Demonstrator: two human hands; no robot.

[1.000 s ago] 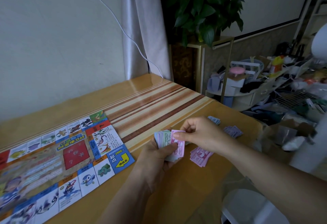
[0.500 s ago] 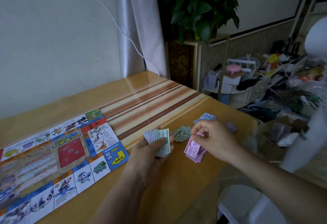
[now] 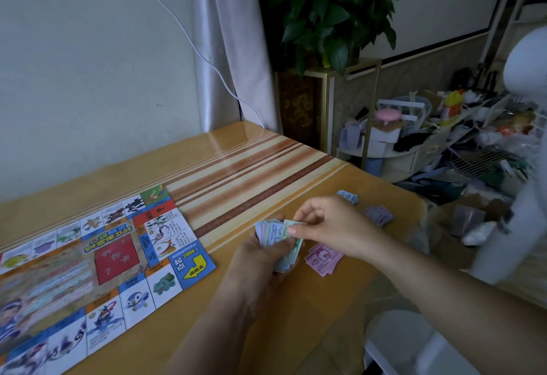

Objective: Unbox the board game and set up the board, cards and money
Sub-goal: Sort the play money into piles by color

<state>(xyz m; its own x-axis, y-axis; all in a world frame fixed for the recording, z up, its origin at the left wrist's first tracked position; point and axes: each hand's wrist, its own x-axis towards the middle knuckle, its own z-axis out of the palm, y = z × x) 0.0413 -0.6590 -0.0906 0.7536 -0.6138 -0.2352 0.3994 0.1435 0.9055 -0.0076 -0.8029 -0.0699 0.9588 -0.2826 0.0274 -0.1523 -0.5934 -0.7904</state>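
The wooden table point(image 3: 296, 330), with a striped band across it, carries everything. On its left part the game board point(image 3: 88, 259) lies unfolded and flat, so this step looks finished. Just beside the right edge of the board, the left hand point(image 3: 260, 262) is curled around a mixed bundle of paper money point(image 3: 272, 234), which is fanned a little at the top. The right hand point(image 3: 331, 226) meets the bundle: its thumb and forefinger pinch the top green note point(image 3: 291, 224), and the other fingers are loosely bent. To the right of the hands I count 3 small sorted piles on the table: a pink pile point(image 3: 324, 259) just beside the bundle, a purple pile point(image 3: 379, 215) farther out, and a blue pile point(image 3: 348, 197) behind the right hand, partly hidden by it. I judge that the money sorting is around the middle, because the bundle looks thick. No cards are visible on the table, so the decks seem left to do. I cannot tell where the game box is.
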